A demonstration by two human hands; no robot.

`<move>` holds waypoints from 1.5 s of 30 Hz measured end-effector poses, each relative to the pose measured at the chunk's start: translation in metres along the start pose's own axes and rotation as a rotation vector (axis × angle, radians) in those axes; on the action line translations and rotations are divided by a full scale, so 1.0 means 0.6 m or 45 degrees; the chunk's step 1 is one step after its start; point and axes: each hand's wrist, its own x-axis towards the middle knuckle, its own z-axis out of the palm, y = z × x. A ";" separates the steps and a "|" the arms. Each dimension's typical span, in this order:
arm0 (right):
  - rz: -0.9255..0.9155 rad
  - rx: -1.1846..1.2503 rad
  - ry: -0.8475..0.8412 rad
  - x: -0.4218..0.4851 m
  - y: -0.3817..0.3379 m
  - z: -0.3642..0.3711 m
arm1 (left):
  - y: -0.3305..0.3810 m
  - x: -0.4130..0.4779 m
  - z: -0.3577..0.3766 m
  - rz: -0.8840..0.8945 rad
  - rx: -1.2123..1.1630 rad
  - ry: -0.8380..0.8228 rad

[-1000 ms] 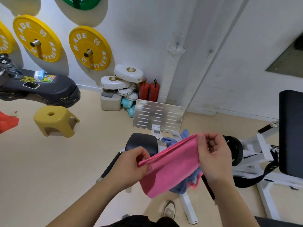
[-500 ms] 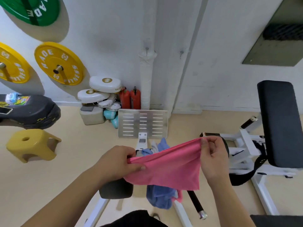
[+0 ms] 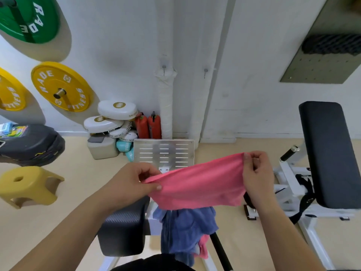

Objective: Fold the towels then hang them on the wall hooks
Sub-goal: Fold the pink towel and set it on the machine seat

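Pink towel [image 3: 197, 184]: stretched in the air between left hand [image 3: 134, 184] and right hand [image 3: 256, 173], each pinching an upper corner, above blue towel [image 3: 185, 229]. Risk: the pinch slipping, the fold falling open short of the wall hooks [image 3: 164, 67]

Both bare forearms reach forward, the left hand [image 3: 132, 182] and the slightly higher right hand [image 3: 256, 173] apart, each pinching an upper end of the pink towel [image 3: 199, 186].
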 end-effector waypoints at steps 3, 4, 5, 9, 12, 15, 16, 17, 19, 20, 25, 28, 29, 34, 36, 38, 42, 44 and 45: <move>-0.018 0.025 0.002 0.006 -0.004 -0.005 | 0.016 0.007 0.021 0.002 0.059 0.126; -0.014 0.041 0.010 0.006 -0.002 -0.006 | 0.016 0.006 0.027 -0.025 -0.032 0.109; 0.002 0.052 0.024 0.007 0.002 -0.007 | 0.016 0.005 0.030 -0.058 -0.181 0.071; 0.130 0.064 0.036 0.008 0.034 -0.011 | 0.014 -0.004 0.022 -0.165 -0.716 -0.147; 0.197 0.083 0.036 0.006 0.043 -0.012 | 0.013 -0.010 0.024 -0.086 -0.645 -0.145; 0.232 0.093 0.061 0.011 0.045 -0.016 | 0.016 -0.012 0.031 0.005 -0.511 -0.028; 0.240 0.095 0.062 0.013 0.046 -0.019 | 0.017 -0.013 0.033 0.015 -0.472 -0.028; 0.245 0.094 0.063 0.015 0.046 -0.021 | 0.017 -0.014 0.034 0.010 -0.432 -0.048; 0.241 0.084 0.069 0.021 0.046 -0.026 | 0.017 -0.018 0.039 -0.037 -0.342 -0.101; 0.233 0.079 0.071 0.023 0.045 -0.027 | 0.016 -0.020 0.044 -0.059 -0.291 -0.111; 0.201 0.099 0.087 0.028 0.034 -0.029 | 0.008 -0.019 0.059 -0.146 -0.411 0.135; 0.175 0.109 0.072 0.025 0.029 -0.035 | 0.009 -0.023 0.057 -0.162 -0.487 0.177; 0.175 0.115 0.069 0.025 0.028 -0.036 | 0.010 -0.025 0.057 -0.143 -0.465 0.166; 0.225 0.119 0.079 0.029 0.028 -0.042 | 0.027 -0.033 0.049 -0.020 -0.540 0.158; 0.231 0.135 0.076 0.034 0.025 -0.044 | 0.035 -0.033 0.045 -0.005 -0.503 0.159; 0.233 0.159 0.075 0.038 0.020 -0.043 | 0.040 -0.032 0.042 -0.005 -0.373 0.129; 0.216 0.180 0.080 0.042 0.013 -0.039 | 0.044 -0.028 0.040 -0.091 -0.273 0.185; 0.205 0.166 0.067 0.041 0.010 -0.040 | 0.044 -0.027 0.040 -0.153 -0.342 0.228; 0.202 0.169 0.062 0.041 0.009 -0.041 | 0.043 -0.027 0.039 -0.166 -0.354 0.220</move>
